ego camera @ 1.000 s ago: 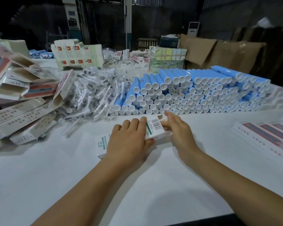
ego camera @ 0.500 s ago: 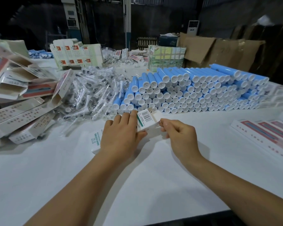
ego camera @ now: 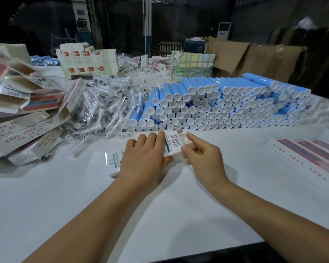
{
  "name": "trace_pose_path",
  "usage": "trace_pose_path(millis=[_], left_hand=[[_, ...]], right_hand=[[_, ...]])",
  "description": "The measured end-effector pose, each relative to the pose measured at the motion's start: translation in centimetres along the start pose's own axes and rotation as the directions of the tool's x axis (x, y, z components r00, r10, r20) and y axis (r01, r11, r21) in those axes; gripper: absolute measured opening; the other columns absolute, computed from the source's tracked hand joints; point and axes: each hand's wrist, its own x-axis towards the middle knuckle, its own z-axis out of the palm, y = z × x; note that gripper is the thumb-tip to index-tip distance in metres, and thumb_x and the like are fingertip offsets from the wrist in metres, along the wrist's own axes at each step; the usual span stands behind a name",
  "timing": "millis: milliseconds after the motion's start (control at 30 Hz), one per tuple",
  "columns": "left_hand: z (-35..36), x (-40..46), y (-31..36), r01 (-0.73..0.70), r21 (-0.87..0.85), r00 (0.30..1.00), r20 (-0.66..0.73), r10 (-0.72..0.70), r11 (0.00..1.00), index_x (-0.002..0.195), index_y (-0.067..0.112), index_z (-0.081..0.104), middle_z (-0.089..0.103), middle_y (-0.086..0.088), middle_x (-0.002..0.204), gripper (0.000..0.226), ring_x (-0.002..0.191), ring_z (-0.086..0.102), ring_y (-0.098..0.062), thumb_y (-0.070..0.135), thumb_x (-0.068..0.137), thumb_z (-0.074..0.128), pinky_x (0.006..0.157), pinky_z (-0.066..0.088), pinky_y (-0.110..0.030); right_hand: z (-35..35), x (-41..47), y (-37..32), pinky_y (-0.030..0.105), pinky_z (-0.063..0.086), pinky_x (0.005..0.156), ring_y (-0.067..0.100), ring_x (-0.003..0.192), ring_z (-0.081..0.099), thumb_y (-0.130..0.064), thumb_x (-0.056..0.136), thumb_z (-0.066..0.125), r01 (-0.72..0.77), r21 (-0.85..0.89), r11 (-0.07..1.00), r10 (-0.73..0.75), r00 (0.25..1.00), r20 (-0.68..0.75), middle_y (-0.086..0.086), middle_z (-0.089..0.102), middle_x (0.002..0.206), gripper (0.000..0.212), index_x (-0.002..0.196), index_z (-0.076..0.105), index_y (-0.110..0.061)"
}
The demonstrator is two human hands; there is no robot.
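Head view, flap-closing step: left hand (ego camera: 143, 160), spread flat, presses the carton (ego camera: 112, 161) to the bench (ego camera: 61, 209); right hand (ego camera: 203, 158), index out, meets the open end flap (ego camera: 180, 133), and I cannot tell whether it pinches. Next, the flap probably needs tucking in squarely.

Both forearms were stretched forward. The left hand (ego camera: 144, 158) was laid flat, palm down, fingers straight; the right hand (ego camera: 202, 158) was curled, only its forefinger extended.
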Motion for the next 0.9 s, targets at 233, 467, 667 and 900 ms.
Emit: trace_pose_path(millis=[233,467,667,900], left_hand=[[0.0,-0.4,0.8,-0.067,0.031,0.997,0.026,0.066,0.997,0.143,0.015,0.031,0.051,0.000,0.123,0.072,0.105,0.048,-0.025,0.062,0.089,0.037,0.084,0.034,-0.037],[-0.3,-0.7,1.1,-0.096,0.039,0.994,-0.039,0.098,0.995,0.126,0.007,0.057,0.063,-0.005,0.099,0.069,0.082,0.058,-0.028,0.057,0.079,0.059,0.068,0.043,-0.038],[-0.6,-1.0,1.5,-0.081,0.091,0.997,0.025,0.079,0.993,0.135,0.007,0.045,0.059,-0.004,0.108,0.071,0.092,0.054,-0.027,0.058,0.086,0.037,0.074,0.040,-0.039],[-0.1,-0.6,1.4,-0.030,0.051,0.999,0.035,0.028,0.998,0.145,0.012,0.024,0.047,-0.002,0.124,0.072,0.106,0.045,-0.026,0.059,0.091,0.036,0.084,0.032,-0.038]], right_hand=[[0.1,0.3,-0.2,0.031,0.049,0.077,0.004,0.065,0.054,-0.019,0.087,0.066,-0.048,-0.084,0.995,0.049,0.999,0.005,-0.016,0.056,0.058,0.048,0.133,0.053,-0.019],[0.3,-0.2,-0.5,0.039,0.052,0.079,0.013,0.078,0.065,-0.014,0.088,0.064,-0.077,-0.040,0.996,0.077,0.997,-0.007,-0.007,0.067,0.075,0.012,0.086,0.060,-0.024],[0.6,-0.4,-0.3,0.045,0.051,0.079,0.028,0.082,0.062,-0.010,0.092,0.057,0.002,-0.098,0.995,-0.001,1.000,0.016,0.012,0.065,0.084,0.007,0.090,0.060,-0.015],[-0.3,0.5,-0.4,0.032,0.049,0.079,0.008,0.081,0.053,-0.018,0.087,0.065,0.097,-0.153,0.983,-0.110,0.991,-0.081,-0.011,0.057,0.093,0.017,0.091,0.060,-0.033]])
